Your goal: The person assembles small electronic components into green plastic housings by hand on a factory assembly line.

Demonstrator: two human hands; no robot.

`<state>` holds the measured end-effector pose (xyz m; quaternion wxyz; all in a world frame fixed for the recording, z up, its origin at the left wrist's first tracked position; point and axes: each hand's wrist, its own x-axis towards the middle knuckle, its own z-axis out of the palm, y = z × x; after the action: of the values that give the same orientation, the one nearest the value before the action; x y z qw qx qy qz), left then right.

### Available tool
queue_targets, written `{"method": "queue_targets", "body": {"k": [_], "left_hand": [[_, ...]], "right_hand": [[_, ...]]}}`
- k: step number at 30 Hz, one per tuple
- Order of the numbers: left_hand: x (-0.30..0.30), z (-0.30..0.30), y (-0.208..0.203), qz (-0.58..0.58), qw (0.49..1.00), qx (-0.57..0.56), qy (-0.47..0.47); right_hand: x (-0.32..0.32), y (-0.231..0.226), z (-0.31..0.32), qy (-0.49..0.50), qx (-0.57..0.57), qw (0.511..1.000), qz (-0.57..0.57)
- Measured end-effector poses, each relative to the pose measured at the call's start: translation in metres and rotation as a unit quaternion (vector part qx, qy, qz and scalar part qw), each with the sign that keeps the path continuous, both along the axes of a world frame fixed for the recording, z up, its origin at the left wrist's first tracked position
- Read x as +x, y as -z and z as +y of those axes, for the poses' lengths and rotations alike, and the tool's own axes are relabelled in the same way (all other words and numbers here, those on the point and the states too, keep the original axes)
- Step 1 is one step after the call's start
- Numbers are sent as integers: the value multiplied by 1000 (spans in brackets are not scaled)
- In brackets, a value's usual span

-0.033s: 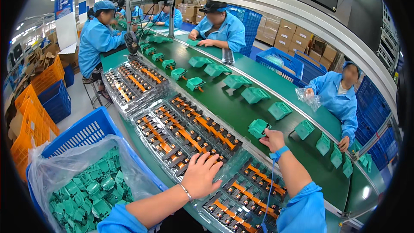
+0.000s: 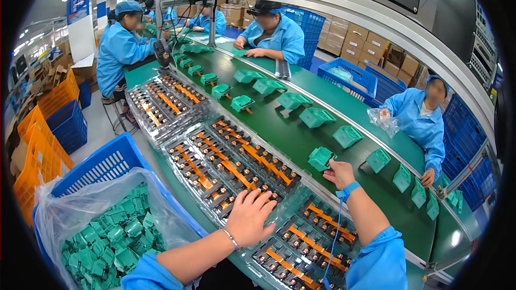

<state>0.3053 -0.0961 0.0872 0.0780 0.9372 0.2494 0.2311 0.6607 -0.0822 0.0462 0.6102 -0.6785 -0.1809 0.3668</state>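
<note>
My right hand [image 2: 341, 173], with a blue wrist strap, pinches the near edge of a green plastic housing [image 2: 320, 158] over the green conveyor belt [image 2: 290, 134]. My left hand [image 2: 250, 216] lies with its fingers spread over the near end of a clear plastic tray [image 2: 171, 167]. That tray holds rows of small black parts joined by orange flat ribbons [image 2: 232, 165]; my palm hides some of them. Nothing shows in the left hand's grasp. Nearer my right forearm, another tray of the same parts [image 2: 309, 241] lies partly under the sleeve.
A blue crate [image 2: 129, 153] lined with plastic film, full of green housings [image 2: 115, 231], stands at my left. Two rows of housings [image 2: 317, 117] run along the belt. Co-workers sit across it, one person's hand [image 2: 428, 178] by the right-hand housings. A metal frame [image 2: 344, 1] crosses overhead.
</note>
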Motion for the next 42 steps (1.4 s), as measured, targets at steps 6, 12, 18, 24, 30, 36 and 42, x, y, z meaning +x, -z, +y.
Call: {"method": "queue_targets", "body": {"k": [6, 12, 18, 24, 30, 36, 42], "left_hand": [[-4, 0, 2, -15, 1000, 0, -5], [4, 3, 5, -39, 999, 22, 11], [-2, 1, 18, -47, 999, 8, 3], [-13, -7, -21, -248, 968, 31, 38], [-128, 23, -79, -404, 912, 47, -58], [-327, 56, 19, -171, 900, -61, -396], [-393, 37, 93, 120, 864, -106, -477]], "right_hand": [[-31, -37, -48, -14, -6, 999, 31], [-22, -73, -73, -58, 142, 973, 172], [-156, -143, -133, -357, 212, 885, 209], [-209, -179, -216, -755, -12, 639, -147], [-183, -159, -274, -541, 8, 839, 52], [-190, -169, -273, -530, 84, 842, 56], [-197, -186, -267, -528, 67, 846, 39]]}}
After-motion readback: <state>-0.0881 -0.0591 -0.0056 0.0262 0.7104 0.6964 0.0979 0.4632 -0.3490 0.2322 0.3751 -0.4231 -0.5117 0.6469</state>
